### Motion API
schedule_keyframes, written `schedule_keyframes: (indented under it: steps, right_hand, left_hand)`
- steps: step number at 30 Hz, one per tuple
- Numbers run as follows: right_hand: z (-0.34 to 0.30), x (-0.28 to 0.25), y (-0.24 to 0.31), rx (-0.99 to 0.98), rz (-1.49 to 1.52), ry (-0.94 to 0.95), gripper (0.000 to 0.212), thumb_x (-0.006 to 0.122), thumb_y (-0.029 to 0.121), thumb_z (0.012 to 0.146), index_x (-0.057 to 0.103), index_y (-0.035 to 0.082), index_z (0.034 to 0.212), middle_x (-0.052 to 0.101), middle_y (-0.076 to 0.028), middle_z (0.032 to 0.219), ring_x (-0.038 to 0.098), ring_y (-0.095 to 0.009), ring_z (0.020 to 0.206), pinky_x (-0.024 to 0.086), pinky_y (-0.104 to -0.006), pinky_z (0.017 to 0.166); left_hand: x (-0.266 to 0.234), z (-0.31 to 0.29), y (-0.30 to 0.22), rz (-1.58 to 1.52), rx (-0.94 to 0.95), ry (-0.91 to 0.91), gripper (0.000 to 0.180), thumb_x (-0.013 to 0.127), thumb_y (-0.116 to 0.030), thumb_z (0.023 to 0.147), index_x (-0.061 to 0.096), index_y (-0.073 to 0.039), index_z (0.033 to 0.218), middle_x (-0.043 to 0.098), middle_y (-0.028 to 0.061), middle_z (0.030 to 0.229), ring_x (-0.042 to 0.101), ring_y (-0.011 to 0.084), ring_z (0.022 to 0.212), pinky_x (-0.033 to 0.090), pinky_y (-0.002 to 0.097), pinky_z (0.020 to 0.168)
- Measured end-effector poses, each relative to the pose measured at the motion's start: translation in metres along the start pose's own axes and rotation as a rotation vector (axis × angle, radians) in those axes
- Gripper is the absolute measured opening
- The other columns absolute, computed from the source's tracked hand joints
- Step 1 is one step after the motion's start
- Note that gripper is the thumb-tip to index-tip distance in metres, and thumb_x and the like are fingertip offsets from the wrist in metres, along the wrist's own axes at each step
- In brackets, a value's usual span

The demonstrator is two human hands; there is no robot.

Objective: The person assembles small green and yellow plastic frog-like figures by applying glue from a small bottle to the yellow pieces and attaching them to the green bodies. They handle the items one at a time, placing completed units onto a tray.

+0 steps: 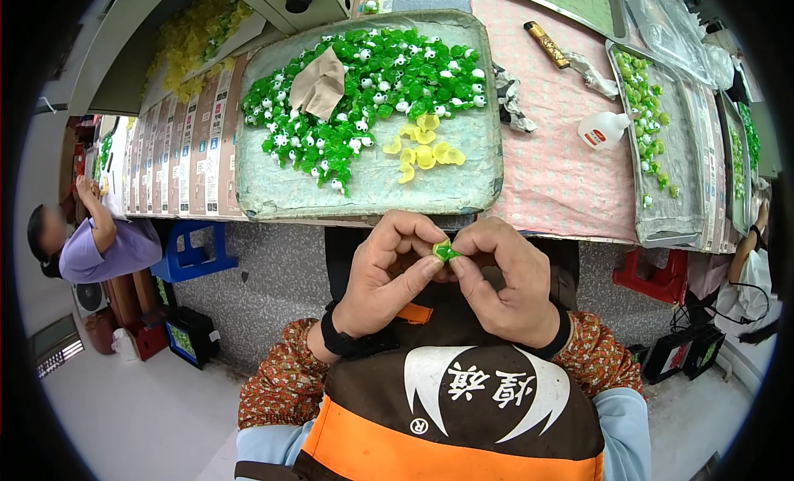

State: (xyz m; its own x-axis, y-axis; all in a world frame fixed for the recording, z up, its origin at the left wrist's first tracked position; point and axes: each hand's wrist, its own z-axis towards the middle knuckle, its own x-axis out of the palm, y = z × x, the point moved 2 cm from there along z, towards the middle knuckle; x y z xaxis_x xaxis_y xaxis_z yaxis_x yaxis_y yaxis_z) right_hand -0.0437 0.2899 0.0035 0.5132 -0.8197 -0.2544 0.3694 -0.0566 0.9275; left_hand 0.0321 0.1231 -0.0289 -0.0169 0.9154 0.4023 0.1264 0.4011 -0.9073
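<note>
Close in front of my apron, my left hand (pixel 382 274) and my right hand (pixel 511 281) meet fingertip to fingertip. Both pinch one small green and yellow plastic piece (pixel 447 251), partly hidden by the fingers. Just beyond them a large tray (pixel 364 201) lies on the table. Heaped in it are many small green plastic pieces with white eye-like balls (pixel 389 76). A brown scrap of paper (pixel 318 86) rests on the heap. Toward the tray's near right side lie several loose yellow cup-shaped pieces (pixel 425 156).
Right of the tray are a white squeeze bottle (pixel 604 129), a dark tube-shaped packet (pixel 546 46) and crumpled paper (pixel 514 105). Further right is another tray (pixel 682 183) of green-yellow pieces. A box of yellow pieces (pixel 194 47) stands far left. At left, another person (pixel 112 241) sits beside a blue stool (pixel 194 253).
</note>
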Motion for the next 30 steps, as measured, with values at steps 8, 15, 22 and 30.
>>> schedule_keyframes:
  steps: [8,15,22,30]
  right_hand:
    - [0.0029,-0.0024,-0.0080,-0.198,-0.182,0.023,0.025,0.071,-0.008,0.080,0.063,0.000,0.103,0.066,-0.012,0.093,0.068,-0.028,0.072,0.056,-0.0336,0.060]
    - [0.0017,-0.0025,-0.0066,-0.297,-0.272,0.065,0.028,0.072,-0.007,0.080,0.065,0.002,0.105,0.067,-0.013,0.095,0.069,-0.030,0.075,0.057,-0.0364,0.063]
    - [0.0070,-0.0058,-0.0067,-0.123,-0.093,0.032,0.026,0.073,-0.006,0.080,0.064,0.001,0.103,0.065,-0.014,0.093,0.067,-0.030,0.077,0.055,-0.0363,0.065]
    - [0.0069,-0.0051,-0.0088,-0.089,-0.086,0.079,0.026,0.073,-0.008,0.081,0.061,0.000,0.104,0.065,-0.015,0.092,0.066,-0.030,0.077,0.053,-0.0370,0.064]
  left_hand:
    - [-0.0039,0.0024,0.0011,-0.225,-0.144,0.034,0.029,0.059,-0.013,0.104,0.047,-0.004,0.129,0.063,0.0077,0.109,0.066,0.0120,0.096,0.060,0.0307,0.085]
    - [-0.0042,0.0013,-0.0009,-0.304,-0.246,0.011,0.025,0.057,-0.014,0.105,0.046,-0.005,0.126,0.061,0.0061,0.107,0.065,0.0124,0.096,0.062,0.0332,0.084]
    - [-0.0036,-0.0011,0.0013,-0.127,-0.078,-0.009,0.026,0.059,-0.004,0.102,0.046,-0.005,0.124,0.056,0.0070,0.117,0.061,0.0115,0.105,0.060,0.0301,0.087]
    - [-0.0018,-0.0031,-0.0011,0.011,-0.038,-0.036,0.033,0.061,0.001,0.099,0.045,-0.003,0.127,0.055,0.0070,0.119,0.059,0.0100,0.107,0.055,0.0275,0.091]
